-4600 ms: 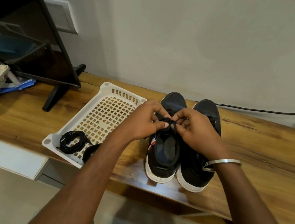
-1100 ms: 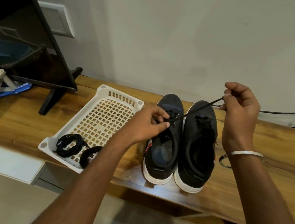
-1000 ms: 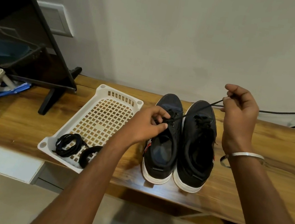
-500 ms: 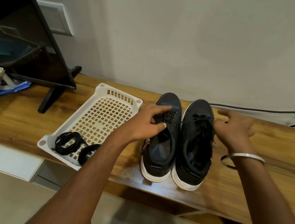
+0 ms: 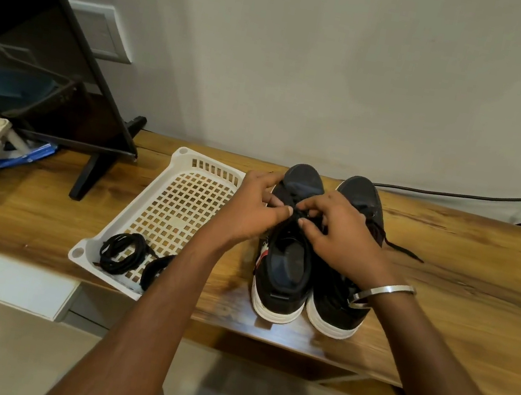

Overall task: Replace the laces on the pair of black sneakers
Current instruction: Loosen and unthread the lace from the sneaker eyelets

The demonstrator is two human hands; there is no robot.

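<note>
No brand or lettering is legible on the two black sneakers standing side by side on the wooden tabletop. Over the left sneaker, the left hand and right hand meet, fingers pinching its black lace at the eyelets. The right sneaker touches it; coiled black laces lie in the white plastic basket beside them.

Wooden bench, white basket, black sneakers
</note>
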